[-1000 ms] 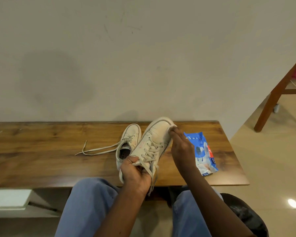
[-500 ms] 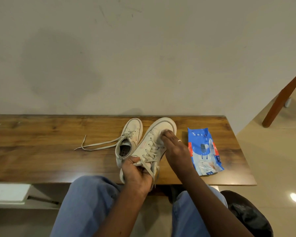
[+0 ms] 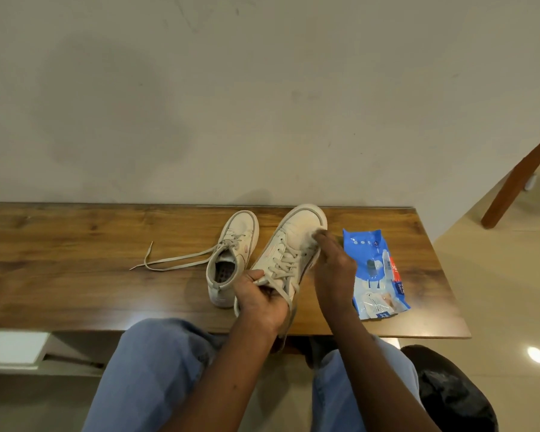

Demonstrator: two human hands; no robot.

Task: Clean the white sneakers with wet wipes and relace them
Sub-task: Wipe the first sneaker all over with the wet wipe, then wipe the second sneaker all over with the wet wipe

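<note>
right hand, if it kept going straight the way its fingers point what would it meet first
The right hand points up toward the toe of the held sneaker, where its fingers already rest. Past the toe, probably only bare table, then the wall; depth is unclear.

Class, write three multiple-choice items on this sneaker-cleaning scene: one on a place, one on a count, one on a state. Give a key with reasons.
1. Where does the blue wipes pack lie?
A. right of the held sneaker
B. on the floor
C. inside a shoe

2. How many sneakers show?
A. one
B. two
C. four

3. The held sneaker is
A. unlaced
B. upside down
C. laced

Key:
1 A, it rests on the wooden table beside the right hand.
2 B, a second sneaker stands left of it.
3 C, laces cross its eyelets above the left hand.
</note>
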